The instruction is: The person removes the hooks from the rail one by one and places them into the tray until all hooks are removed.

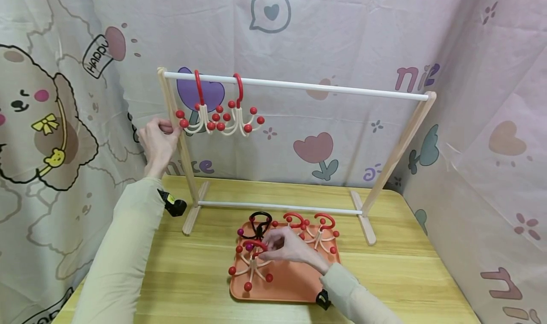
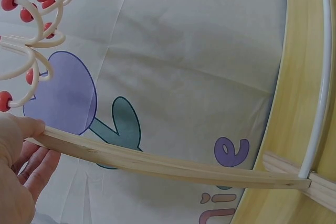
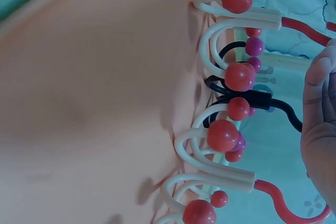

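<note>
My left hand (image 1: 159,141) grips the left wooden upright (image 1: 186,165) of a rack. In the left wrist view its thumb (image 2: 31,127) lies along one side and its fingers are behind. Two multi-armed hooks with red tops, cream arms and red balls, a left one (image 1: 202,112) and a right one (image 1: 238,115), hang from the white top bar (image 1: 320,87). Below, my right hand (image 1: 288,248) pinches the red top of a similar multi-armed hook (image 1: 253,264), upright at the tray's front left. Its fingertips are partly hidden in the right wrist view.
The orange tray (image 1: 290,286) also carries a black multi-armed hook (image 1: 259,229) with purple balls and two more red-topped ones, including one at the back right (image 1: 319,236). Behind the tray runs the lower white bar (image 1: 278,207). Patterned cloth (image 1: 273,39) hangs around the wooden table (image 1: 192,271).
</note>
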`<state>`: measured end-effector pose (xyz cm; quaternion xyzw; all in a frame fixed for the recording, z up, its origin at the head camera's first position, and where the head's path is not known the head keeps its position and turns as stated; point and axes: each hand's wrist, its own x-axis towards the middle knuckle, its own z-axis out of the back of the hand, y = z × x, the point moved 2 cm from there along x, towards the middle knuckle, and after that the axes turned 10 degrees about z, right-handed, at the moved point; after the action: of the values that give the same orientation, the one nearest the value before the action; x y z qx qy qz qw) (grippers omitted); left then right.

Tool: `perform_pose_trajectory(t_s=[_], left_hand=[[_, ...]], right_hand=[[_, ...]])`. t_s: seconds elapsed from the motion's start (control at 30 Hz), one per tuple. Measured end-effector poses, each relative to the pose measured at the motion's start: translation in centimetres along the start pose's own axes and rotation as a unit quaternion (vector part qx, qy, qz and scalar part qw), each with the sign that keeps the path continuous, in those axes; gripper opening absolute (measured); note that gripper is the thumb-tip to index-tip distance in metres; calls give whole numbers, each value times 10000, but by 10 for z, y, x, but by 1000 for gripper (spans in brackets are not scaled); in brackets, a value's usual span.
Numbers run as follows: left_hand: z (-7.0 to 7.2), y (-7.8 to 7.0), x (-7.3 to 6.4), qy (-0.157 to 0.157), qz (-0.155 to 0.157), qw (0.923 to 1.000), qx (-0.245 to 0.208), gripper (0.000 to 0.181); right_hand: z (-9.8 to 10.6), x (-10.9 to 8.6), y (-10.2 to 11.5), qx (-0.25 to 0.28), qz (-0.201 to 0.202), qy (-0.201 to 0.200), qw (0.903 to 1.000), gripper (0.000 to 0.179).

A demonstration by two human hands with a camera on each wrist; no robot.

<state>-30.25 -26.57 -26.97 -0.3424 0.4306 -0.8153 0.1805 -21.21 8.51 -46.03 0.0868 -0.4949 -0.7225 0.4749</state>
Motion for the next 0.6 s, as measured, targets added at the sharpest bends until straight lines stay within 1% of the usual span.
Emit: perform_pose_trajectory(t_s=[0.17, 0.27, 0.43, 0.6], left_hand=[[0, -1, -1, -45, -25, 10000, 24, 25], [0, -1, -1, -65, -43, 10000, 38, 25], [0, -1, -2, -80, -49, 9999, 59, 25], [0, 0, -2, -74, -29, 10000, 53, 24]], right_hand=[[5, 1, 3, 209, 96, -63, 9997, 19], [11, 3, 7, 157, 182, -120, 9996, 16], [22, 8, 16, -70, 197, -227, 9995, 20], [35, 17, 24, -62, 182, -316, 9993, 19]])
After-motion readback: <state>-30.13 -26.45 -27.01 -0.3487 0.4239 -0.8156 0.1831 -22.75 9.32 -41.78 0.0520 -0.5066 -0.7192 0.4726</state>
